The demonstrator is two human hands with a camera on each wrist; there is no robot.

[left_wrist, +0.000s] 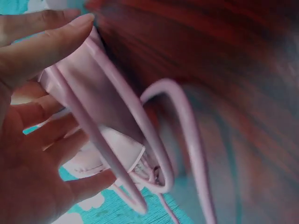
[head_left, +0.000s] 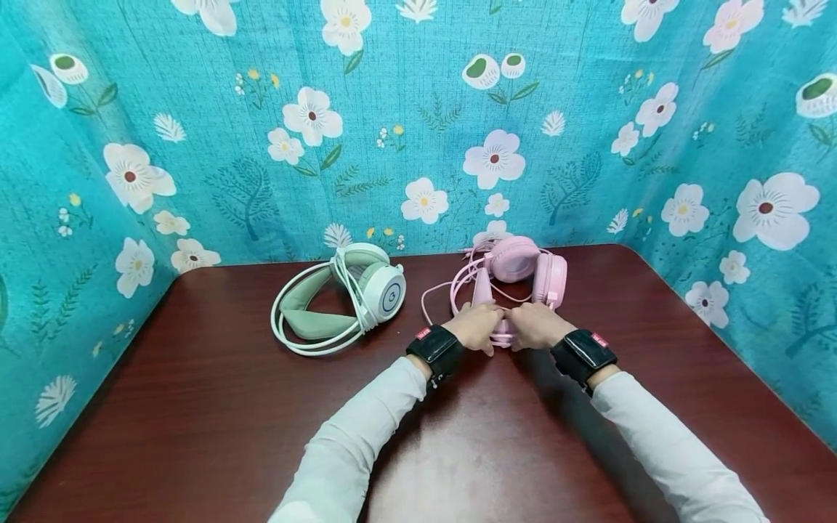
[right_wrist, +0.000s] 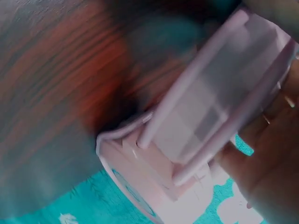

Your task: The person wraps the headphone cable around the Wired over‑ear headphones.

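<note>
A pair of pink headphones (head_left: 513, 259) lies near the back edge of the table, right of centre in the head view. My left hand (head_left: 479, 325) grips the near part of its headband, with thumb and fingers on either side of the band and its tubes (left_wrist: 122, 93). Right beside it, my right hand (head_left: 538, 325) holds the same headband, whose two tubes (right_wrist: 189, 86) run to a pink ear cup (right_wrist: 140, 172) in the right wrist view. The hands nearly meet in the head view. Fingertips are partly hidden by the band.
Pale green-and-white headphones (head_left: 391, 293) rest to the left, a white cable looped round them. A thin pink cable (head_left: 428, 292) curves beside the pink pair. Behind the dark red-brown table (head_left: 229, 421) hangs a blue floral curtain (head_left: 392, 145), which also runs along both sides.
</note>
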